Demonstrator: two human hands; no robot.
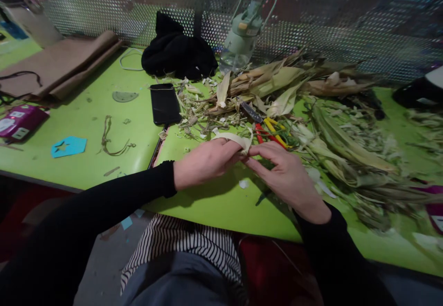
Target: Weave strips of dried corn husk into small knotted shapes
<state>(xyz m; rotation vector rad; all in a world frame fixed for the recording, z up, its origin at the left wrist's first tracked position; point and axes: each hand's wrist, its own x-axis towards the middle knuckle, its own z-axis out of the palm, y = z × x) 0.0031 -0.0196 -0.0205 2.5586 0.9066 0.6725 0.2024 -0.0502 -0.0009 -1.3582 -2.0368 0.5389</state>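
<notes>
Both hands meet over the green table, working on a pale strip of corn husk [238, 139]. My left hand [211, 160] has its fingers closed on the strip, which curves over its knuckles. The thumb and forefinger of my right hand [284, 172] pinch the strip's end, where the exact grip is partly hidden. Just beyond the hands lie pliers [258, 119] with red and yellow handles, beside a tangle of green wire or string [287, 135]. A heap of dry corn husks [270, 82] spreads behind them, and more husk leaves [353, 149] lie to the right of my right hand.
Left of the husk scraps are a black phone [165, 104], a clear protractor [125, 96], a blue tag [68, 147] and a purple box [22, 122]. A green bottle [240, 36] and black cloth [178, 52] stand against the perforated metal screen [328, 20]. Brown paper [58, 66] lies far left.
</notes>
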